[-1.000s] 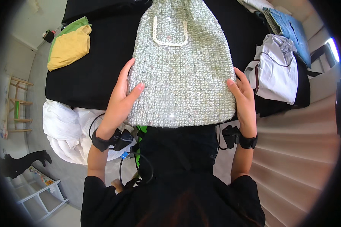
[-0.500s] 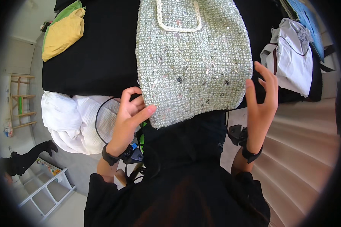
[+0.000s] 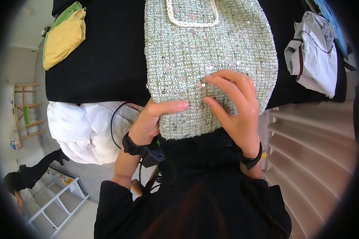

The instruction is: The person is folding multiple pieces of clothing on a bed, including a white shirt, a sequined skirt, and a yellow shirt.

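Note:
A pale green tweed garment with sequins and a white braided trim outline lies over the black table, its lower edge hanging past the front toward me. My left hand grips its lower left side, the thumb flat on top and the fingers hidden beneath. Over the lower right part of the cloth is my right hand, fingers curved and thumb apart, with nothing between them. Whether its fingertips touch the cloth I cannot tell.
Folded yellow and green cloth lies on the table at far left, a white garment with dark trim at right. White fabric is heaped beside my left arm. A person in black and a metal rack are at lower left.
My right hand has moved left from the garment's right edge to over its front. My left thumb has slid further onto the cloth. The view has shifted slightly.

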